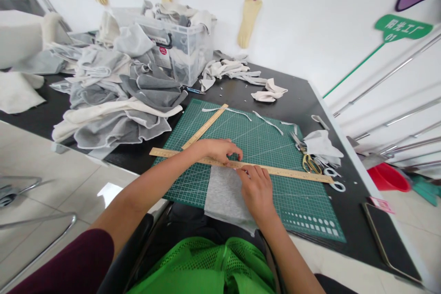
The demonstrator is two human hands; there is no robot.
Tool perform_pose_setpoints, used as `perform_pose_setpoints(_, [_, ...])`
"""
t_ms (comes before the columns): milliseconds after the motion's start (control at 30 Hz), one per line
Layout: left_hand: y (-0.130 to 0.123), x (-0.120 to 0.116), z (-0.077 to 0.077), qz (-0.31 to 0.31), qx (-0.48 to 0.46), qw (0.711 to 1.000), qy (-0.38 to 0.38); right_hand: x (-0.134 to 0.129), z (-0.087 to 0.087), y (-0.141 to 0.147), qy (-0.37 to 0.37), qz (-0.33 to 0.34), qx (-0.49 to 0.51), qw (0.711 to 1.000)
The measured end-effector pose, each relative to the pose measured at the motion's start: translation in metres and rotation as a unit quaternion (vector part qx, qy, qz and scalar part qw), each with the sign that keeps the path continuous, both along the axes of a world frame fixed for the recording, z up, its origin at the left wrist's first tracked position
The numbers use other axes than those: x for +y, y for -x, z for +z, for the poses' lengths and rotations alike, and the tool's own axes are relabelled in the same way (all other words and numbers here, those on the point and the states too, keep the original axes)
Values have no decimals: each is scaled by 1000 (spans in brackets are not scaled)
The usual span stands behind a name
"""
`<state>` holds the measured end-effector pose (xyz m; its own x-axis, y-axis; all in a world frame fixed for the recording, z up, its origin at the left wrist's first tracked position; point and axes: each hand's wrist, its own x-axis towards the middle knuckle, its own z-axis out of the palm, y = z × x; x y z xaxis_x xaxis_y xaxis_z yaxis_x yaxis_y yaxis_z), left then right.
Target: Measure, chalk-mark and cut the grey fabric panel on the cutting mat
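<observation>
A piece of light grey cloth (225, 193) lies on the green cutting mat (292, 209) and hangs over its near edge. Across the cloth's far edge runs a long wooden ruler (292, 172). My left hand (220, 150) rests at this ruler, its thumb and curved index finger apart. My right hand (257, 186) is closed, thumb and fingertips pinched at the cloth's far edge beside the ruler; the exact grip is partly hidden. A second wooden ruler (206, 125) lies slanted on the mat, beyond my left forearm.
Grey and white cloths (103, 82) are heaped at left, beside a clear plastic bin (193, 50) full of fabric. Gold-handled scissors (306, 158) and white-handled scissors (337, 186) lie right. Thin cloth strips (268, 121) cross the mat. A phone (389, 239) sits near the right table edge.
</observation>
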<state>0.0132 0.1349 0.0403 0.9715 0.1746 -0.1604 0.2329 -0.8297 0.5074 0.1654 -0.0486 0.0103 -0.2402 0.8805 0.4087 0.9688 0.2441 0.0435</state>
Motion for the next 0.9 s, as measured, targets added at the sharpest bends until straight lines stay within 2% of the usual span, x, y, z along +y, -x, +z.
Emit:
perform_pose_setpoints(233, [-1,-2,1,-3,1,1000,8,-1,4,-3,16,9,-30,999])
perform_pose_setpoints(533, [-1,-2,1,1,4,1000,20,-7,4,-15,34,-19,-69,997])
perform_pose_setpoints(900, [-2,0,-2,2,5,1000,10,-23,16,-60,39,-75,-89,992])
